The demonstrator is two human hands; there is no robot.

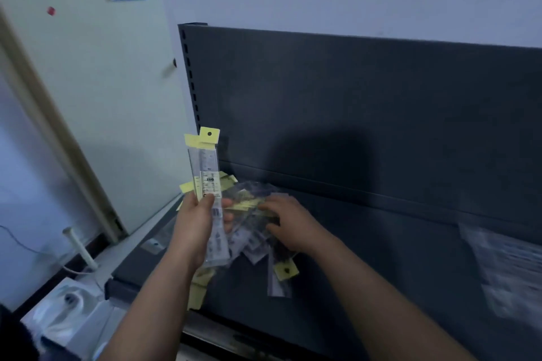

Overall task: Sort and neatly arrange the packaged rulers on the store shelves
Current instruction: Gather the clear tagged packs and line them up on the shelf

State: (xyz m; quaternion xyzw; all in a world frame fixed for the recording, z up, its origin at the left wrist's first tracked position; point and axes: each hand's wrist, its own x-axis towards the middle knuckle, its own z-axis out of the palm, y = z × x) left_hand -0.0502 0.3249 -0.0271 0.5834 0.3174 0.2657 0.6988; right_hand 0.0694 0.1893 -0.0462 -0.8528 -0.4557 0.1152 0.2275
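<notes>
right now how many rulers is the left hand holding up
2: the left hand holds two packaged rulers upright, front ruler with the punched yellow tab, back ruler peeking out left of it. More may be hidden behind.

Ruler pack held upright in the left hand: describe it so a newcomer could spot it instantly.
Start at the dark grey metal shelf and find the messy pile of clear-sleeved rulers at its left end. Just left of the pile, the left hand grips a clear plastic ruler pack with a yellow hang tab. It alone stands upright, tab on top, above the shelf; the right hand rests on the pile.

Clear rulers [208, 184] yellow-tabbed, dark grey shelf [366, 258]
</notes>
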